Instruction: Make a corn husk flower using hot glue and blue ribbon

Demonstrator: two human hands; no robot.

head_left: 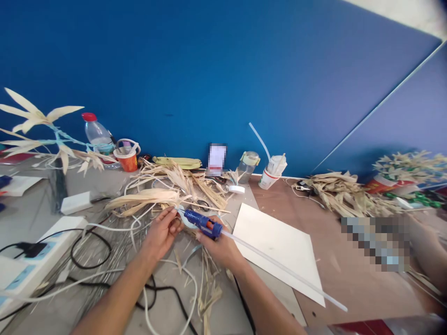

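Note:
My right hand (221, 244) is wrapped round a blue hot glue gun (199, 217), with a long translucent glue stick (279, 265) running out of its back end toward the lower right. The gun's nozzle points left, at the fingertips of my left hand (164, 231). Those fingers are closed in a pinch; what lies between them is too small to make out. Just behind the fingertips lies a bundle of pale dried corn husk (145, 199), and more husk strips (181, 174) are heaped beyond it.
On the left are a power strip (52, 246), tangled cables and thin wires. A white sheet (279, 249) lies to the right. Along the blue wall stand a bottle (98, 135), a paper cup (126, 160), a phone (217, 159) and a jar (248, 165). Another person's arm (424, 246) is far right.

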